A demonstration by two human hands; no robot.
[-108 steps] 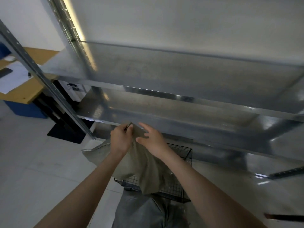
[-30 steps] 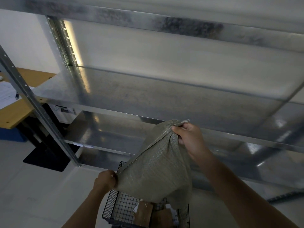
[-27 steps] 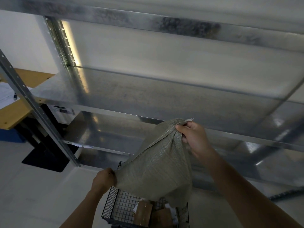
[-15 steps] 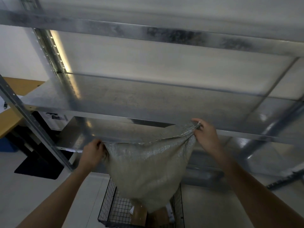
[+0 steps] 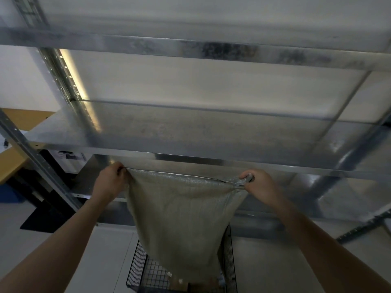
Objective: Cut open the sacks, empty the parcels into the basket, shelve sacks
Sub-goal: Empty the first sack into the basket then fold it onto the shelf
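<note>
There is one sack (image 5: 182, 218). Two hands are in view, a left hand (image 5: 110, 182) and a right hand (image 5: 261, 185). There is one wire basket (image 5: 139, 269). One metal rack (image 5: 190, 134) shows at least three shelf levels. One wooden desk (image 5: 10, 166) is at the left edge.

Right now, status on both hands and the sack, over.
Left hand and right hand each grip a top corner of the sack. Sack hangs spread above the wire basket. Shelf lip just above; nothing seen in the way.

White wall (image 5: 19, 81) far left, a yellow wooden desk (image 5: 12, 163) before it, a blue box (image 5: 8, 193) beneath; pale grey floor (image 5: 12, 229) nearer
</note>
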